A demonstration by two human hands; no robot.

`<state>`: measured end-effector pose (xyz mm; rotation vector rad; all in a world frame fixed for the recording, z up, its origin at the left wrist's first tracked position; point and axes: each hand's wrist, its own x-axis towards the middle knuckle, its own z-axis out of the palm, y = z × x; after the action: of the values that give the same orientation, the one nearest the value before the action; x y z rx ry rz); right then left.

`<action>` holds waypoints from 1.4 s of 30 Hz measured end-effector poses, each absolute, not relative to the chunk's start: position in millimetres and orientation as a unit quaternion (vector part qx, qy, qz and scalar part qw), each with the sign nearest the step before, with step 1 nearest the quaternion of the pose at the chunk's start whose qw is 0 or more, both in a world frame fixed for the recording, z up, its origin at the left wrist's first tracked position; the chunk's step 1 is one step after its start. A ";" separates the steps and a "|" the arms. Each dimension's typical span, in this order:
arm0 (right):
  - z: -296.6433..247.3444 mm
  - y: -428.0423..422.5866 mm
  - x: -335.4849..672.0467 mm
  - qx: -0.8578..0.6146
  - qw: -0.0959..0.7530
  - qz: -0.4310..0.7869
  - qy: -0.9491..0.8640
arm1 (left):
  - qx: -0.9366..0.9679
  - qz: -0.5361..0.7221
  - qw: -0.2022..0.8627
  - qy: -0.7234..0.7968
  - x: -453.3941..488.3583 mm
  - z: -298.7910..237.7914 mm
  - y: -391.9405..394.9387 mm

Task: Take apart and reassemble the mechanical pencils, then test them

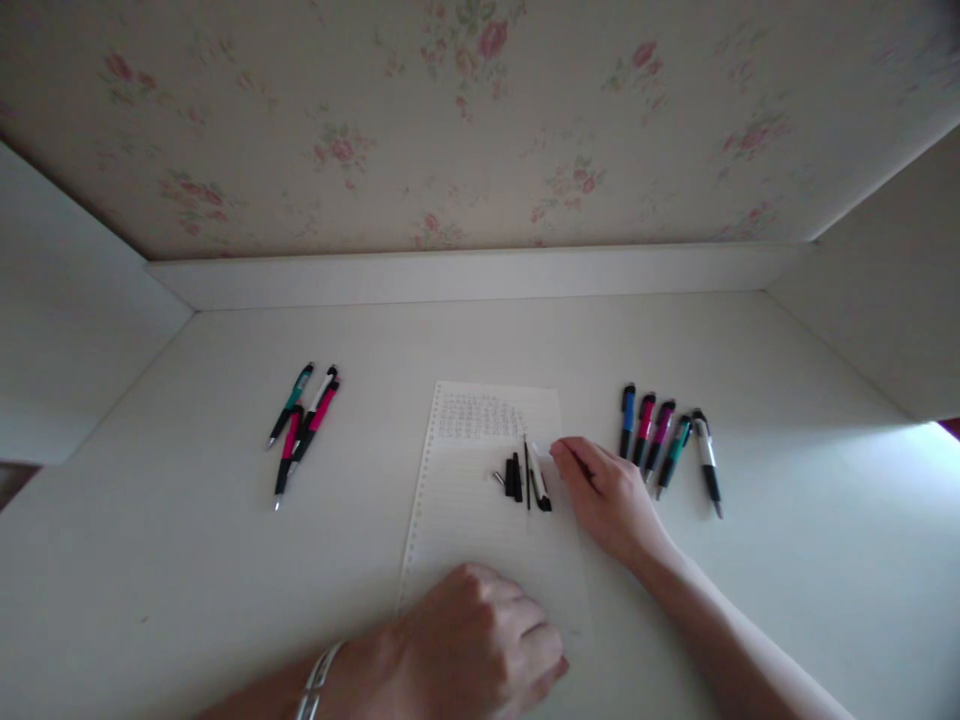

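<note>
Right hand (609,490) and left hand (487,640) are curled, any grip untellable; at the right's nine o'clock, pen parts (517,480) are laid on paper (480,540); dismantling seems done, parts left unjoined.

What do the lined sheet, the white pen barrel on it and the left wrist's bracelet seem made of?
Lined sheet: matte paper, judging by its ruled lines and row of edge holes. White pen barrel: probably smooth plastic, given its even, opaque colour. Bracelet: perhaps metal, from its silvery look, though blur leaves this open.
</note>
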<state>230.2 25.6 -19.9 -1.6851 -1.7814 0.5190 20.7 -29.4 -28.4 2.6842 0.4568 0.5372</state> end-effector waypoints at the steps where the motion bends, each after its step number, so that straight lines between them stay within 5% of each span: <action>1: -19.4 25.5 230.1 -0.640 0.311 0.197 -0.675 | 0.952 0.188 0.182 0.162 20.7 -28.9 -29.6; 27: -22.3 21.6 225.7 -0.602 0.238 0.153 -0.747 | 0.950 0.192 0.178 0.168 20.9 -27.9 -28.5; 42: -20.1 22.5 225.7 -0.588 0.269 0.171 -0.743 | 0.953 0.178 0.186 0.157 20.3 -27.9 -27.8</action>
<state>225.7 22.5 -20.1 -1.5865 -2.0048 0.4610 20.3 -27.8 -27.9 2.6849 0.4422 0.5014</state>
